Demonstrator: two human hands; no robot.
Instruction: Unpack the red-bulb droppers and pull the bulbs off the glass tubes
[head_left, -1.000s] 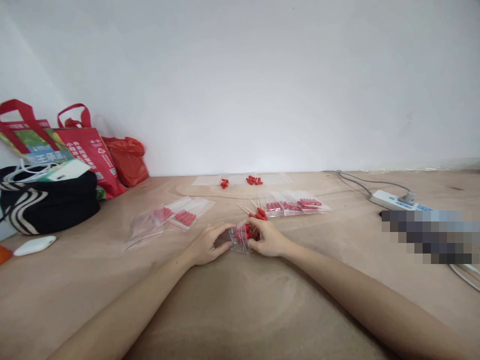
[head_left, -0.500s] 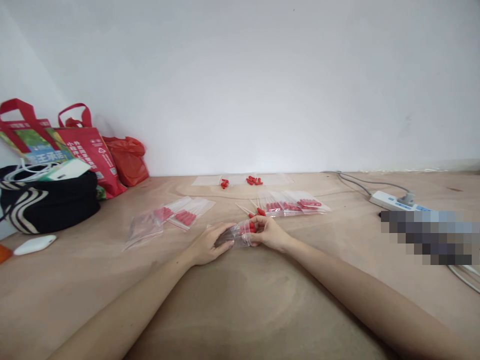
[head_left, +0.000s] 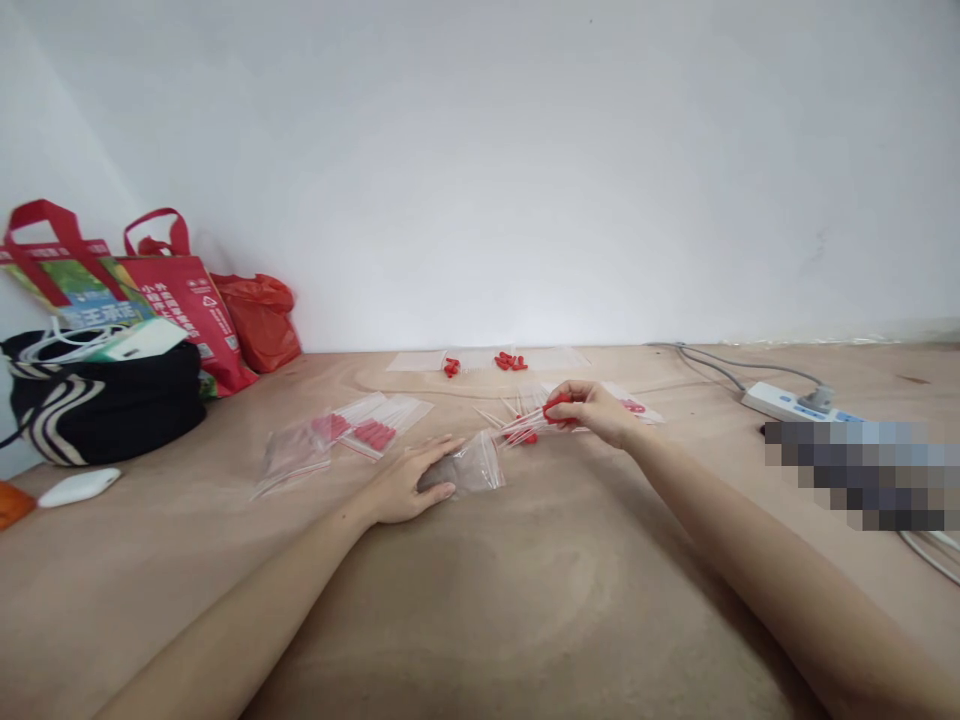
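My left hand (head_left: pixel 420 482) lies at the middle of the table, thumb and fingers holding the left part of a clear zip bag (head_left: pixel 474 465), whose mouth faces right. No red shows inside it. Farther right and back, my right hand (head_left: pixel 589 412) is closed round the red ends of several thin white sticks (head_left: pixel 556 408); their pale points aim left toward the bag. Beneath them lie loose red-ended sticks (head_left: pixel 531 437), partly hidden. Filled zip bags of red-ended sticks (head_left: pixel 634 406) lie behind my right hand, mostly covered by it.
Filled bags (head_left: pixel 375 433) and a stack of clear bags (head_left: pixel 296 455) lie left. Red pieces (head_left: pixel 511 362) rest on clear bags by the wall. A black striped pouch (head_left: pixel 112 405), red shopping bags (head_left: pixel 184 310) and a white case (head_left: pixel 80 487) stand left; a power strip (head_left: pixel 780 402) is right.
My right hand has moved away from the bag's mouth, rightward and back, with the red-ended sticks in it. My left hand has stayed on the bag, which now shows no red.
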